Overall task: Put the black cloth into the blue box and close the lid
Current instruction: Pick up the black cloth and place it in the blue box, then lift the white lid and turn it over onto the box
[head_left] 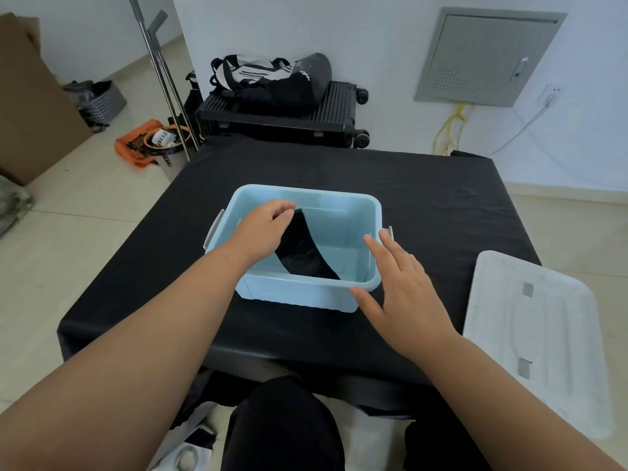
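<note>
The left hand reaches over the box, its fingers pinched together on the top edge of the cloth. The cloth hangs down from that grip into the open box, its lower end resting on the box floor near the front wall. The box sits on the black-covered table. The right hand rests at the box's near right corner, fingers spread apart, holding nothing. The white lid lies flat at the table's right edge, apart from the box.
</note>
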